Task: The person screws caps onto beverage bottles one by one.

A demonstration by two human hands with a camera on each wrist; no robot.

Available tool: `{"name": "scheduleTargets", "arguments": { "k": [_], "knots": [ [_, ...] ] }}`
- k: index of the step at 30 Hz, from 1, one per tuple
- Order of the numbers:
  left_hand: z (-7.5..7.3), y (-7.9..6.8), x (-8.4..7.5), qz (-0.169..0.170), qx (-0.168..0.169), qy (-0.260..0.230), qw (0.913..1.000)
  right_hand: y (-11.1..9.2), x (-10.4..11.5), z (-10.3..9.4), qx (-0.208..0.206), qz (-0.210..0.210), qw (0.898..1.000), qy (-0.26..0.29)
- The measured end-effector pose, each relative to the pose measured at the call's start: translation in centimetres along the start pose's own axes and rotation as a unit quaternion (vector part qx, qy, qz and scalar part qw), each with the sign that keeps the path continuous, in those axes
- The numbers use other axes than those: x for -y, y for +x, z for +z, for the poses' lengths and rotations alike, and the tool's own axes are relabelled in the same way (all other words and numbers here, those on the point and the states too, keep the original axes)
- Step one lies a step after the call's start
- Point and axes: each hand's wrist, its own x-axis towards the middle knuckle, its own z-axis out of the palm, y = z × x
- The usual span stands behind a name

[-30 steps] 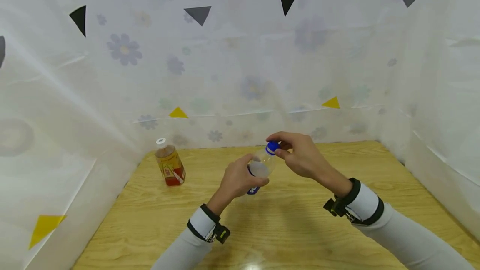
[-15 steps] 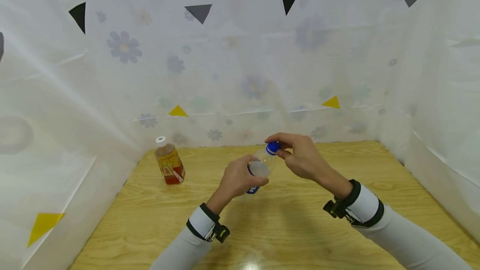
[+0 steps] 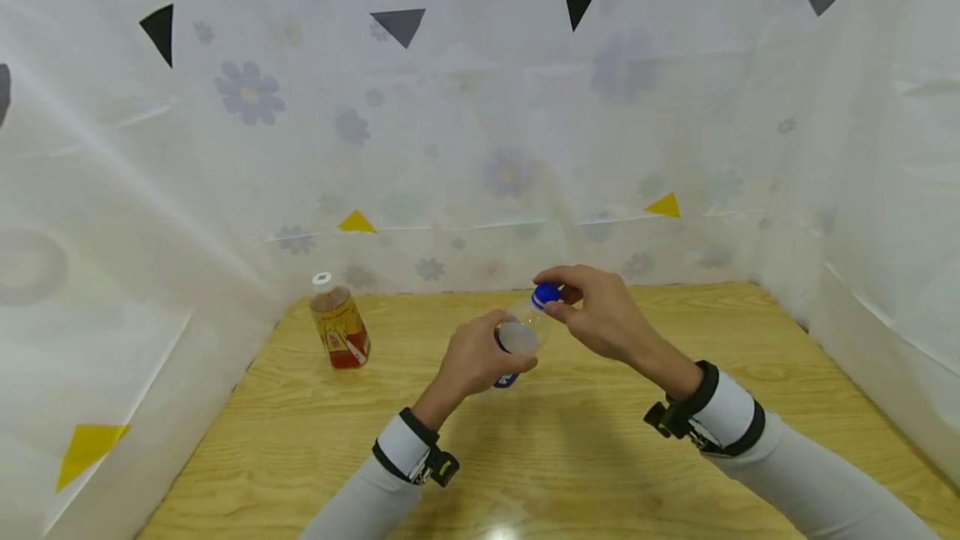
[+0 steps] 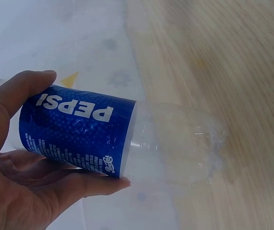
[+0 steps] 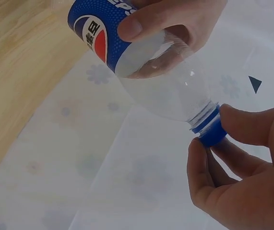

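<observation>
A clear plastic Pepsi bottle (image 4: pixel 79 124) with a blue label is held off the table, its neck tilted up and to the right in the head view. My left hand (image 3: pixel 474 354) grips it around the label, thumb on one side and fingers on the other. The blue bottle cap (image 5: pixel 213 134) sits on the neck. Thumb and fingertips of my right hand (image 3: pixel 600 312) pinch this cap from its sides. No drink shows through the clear parts of the bottle.
A bottle of reddish drink (image 3: pixel 341 328) with a white cap and yellow label stands at the table's back left. The wooden table (image 3: pixel 360 457) is bordered by a white flowered curtain (image 3: pixel 480 107) behind and at both sides.
My right thumb and fingers have shifted slightly around the cap. The left hand and the Pepsi bottle stay nearly where they were.
</observation>
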Motion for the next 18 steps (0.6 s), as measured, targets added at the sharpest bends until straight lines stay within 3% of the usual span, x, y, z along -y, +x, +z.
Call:
{"name": "scheduleTargets", "arguments": {
  "k": [18],
  "knots": [
    [-0.07,-0.17,0.1,0.005,0.0,-0.002,1.0,0.14,-0.29,0.41,-0.019,0.024,0.999,-0.007]
  ]
}}
